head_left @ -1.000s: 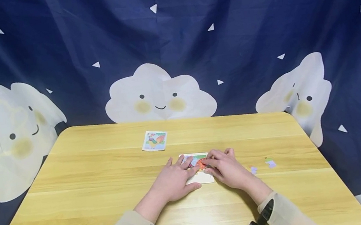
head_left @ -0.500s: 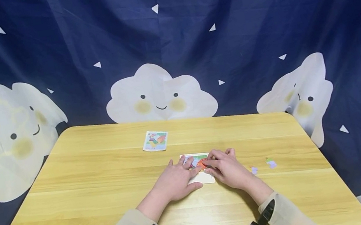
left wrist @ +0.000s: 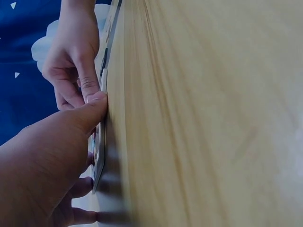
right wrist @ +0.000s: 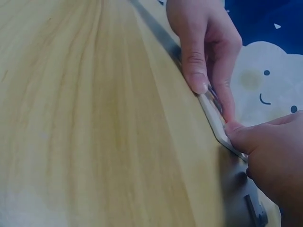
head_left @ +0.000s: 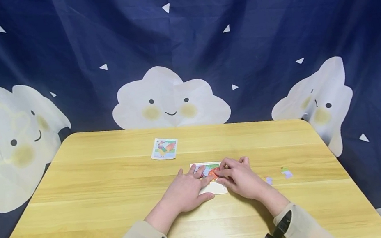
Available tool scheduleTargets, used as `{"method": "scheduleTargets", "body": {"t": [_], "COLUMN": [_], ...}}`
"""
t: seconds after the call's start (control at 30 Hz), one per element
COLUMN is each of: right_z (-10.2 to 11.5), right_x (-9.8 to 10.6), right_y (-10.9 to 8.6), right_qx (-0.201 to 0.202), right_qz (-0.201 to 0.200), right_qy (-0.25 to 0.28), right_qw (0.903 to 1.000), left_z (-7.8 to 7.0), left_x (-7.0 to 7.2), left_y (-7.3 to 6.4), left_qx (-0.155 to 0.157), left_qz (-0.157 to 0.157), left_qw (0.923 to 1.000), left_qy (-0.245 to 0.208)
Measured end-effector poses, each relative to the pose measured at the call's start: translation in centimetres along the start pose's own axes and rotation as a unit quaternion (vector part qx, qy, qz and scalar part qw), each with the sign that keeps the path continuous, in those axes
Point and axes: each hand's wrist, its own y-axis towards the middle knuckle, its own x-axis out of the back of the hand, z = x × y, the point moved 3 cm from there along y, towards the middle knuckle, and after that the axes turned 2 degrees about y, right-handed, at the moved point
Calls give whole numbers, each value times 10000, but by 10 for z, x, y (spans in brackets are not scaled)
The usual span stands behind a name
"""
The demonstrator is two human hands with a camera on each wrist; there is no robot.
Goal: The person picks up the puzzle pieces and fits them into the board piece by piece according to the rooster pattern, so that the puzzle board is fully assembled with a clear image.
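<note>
A small white puzzle board (head_left: 213,189) lies on the table between both hands, its upper part filled with a colourful picture and its near strip bare white. My left hand (head_left: 185,189) is spread over the board's left side, fingers resting on the picture and the thumb at the near edge. At the right edge, my right hand (head_left: 241,177) bends its fingers and pinches an orange puzzle piece (head_left: 215,173) with thumb and index finger. The left index fingertip reaches the same orange area. In the right wrist view, both thumbs lie along the board's edge (right wrist: 213,118); the hands hide part of the picture.
Two loose puzzle pieces lie right of the right hand: a small lilac one (head_left: 269,180) and a green-and-lilac one (head_left: 286,172). Farther back on the wooden table (head_left: 103,182) is a square picture card (head_left: 164,149). A dark blue cloud-print curtain (head_left: 197,18) hangs behind.
Both hands keep nearly the same place on the board, with only slight finger shifts around the orange piece. The whole head view has drifted a little.
</note>
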Motion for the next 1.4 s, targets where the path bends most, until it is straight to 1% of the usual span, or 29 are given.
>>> {"method": "scheduleTargets", "body": {"t": [0.37,0.7,1.03,1.2,1.4], "right_z": [-5,-4,-6,-7,-8], "right_x": [3,5,3,2,3], "right_y": [-3,-4,-3,-4,-4], "right_qx": [-442,-629,-683,-732,-774], "right_qz": [70,82,23,12,-9], "right_qy": [442,521,643,648,676], "right_qw": [9980,9966,9956,9952,9947], "left_z": [-1,-1,0,5,18], "left_x": [2,2,3,6,3], "left_y": [0,0,0,-3,-10], "left_qx": [14,10,10,10,54], "left_qz": [30,33,48,24,-109], "left_qw": [10000,10000,10000,9995,9983], "left_qy": [-14,-51,-77,-306,-576]}}
